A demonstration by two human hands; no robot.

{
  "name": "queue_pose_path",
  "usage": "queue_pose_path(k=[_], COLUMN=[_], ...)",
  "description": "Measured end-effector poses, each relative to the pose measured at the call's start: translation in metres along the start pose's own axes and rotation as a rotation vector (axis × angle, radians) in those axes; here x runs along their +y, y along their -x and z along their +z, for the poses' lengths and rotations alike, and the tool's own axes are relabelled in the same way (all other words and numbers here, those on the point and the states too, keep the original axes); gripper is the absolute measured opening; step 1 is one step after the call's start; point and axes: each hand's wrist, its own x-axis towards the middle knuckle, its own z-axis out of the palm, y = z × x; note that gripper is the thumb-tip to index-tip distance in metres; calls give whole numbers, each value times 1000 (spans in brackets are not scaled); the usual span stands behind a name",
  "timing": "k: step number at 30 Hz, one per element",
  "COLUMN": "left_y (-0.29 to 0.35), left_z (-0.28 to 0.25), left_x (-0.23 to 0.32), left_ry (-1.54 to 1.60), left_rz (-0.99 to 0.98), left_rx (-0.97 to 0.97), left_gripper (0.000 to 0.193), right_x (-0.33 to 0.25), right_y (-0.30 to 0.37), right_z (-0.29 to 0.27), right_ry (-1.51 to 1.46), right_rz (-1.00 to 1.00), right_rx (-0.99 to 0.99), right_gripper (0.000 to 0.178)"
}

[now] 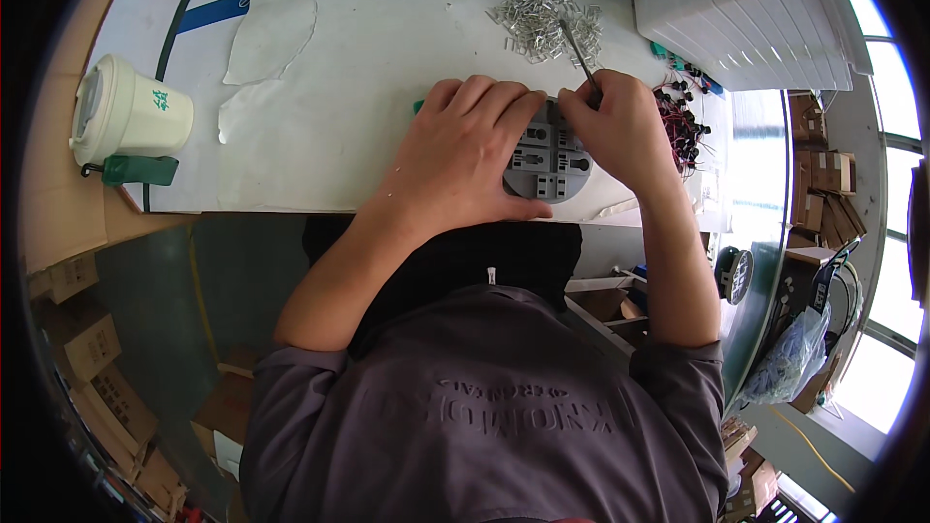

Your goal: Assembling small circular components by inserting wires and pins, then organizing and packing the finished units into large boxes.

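Grey plastic, a round fixture [544, 169] holding small moulded blocks, lies under both hands at the table's near edge. The left hand [463, 160] rests flat on it, fingers extended, pinning it down. The right hand [620, 126] pinches slim metal tweezers [578, 53] closed in its fingertips, tips hidden. A pile of small metal clips [544, 21] lies just beyond the hands. Judging from this, steady downward pressure and a low, braced wrist serve best.
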Motion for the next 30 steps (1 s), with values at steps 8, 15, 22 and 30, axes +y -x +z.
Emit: queue_pose_path(k=[8, 15, 22, 30], left_y=[1, -1, -5, 16], left_z=[0, -4, -8, -63], left_x=[0, 3, 3, -41], left_ry=[2, -62, -87, 117], left_rz=[5, 22, 32, -185], left_rx=[8, -50, -156, 25], left_gripper=[94, 99, 100, 58], right_x=[-2, 36, 48, 46], right_y=[5, 48, 63, 63], right_z=[-10, 3, 35, 32], right_ry=[62, -350, -305, -317], right_rz=[-4, -1, -242, -162], right_rx=[-4, 237, 335, 295], right_gripper=[33, 12, 11, 13])
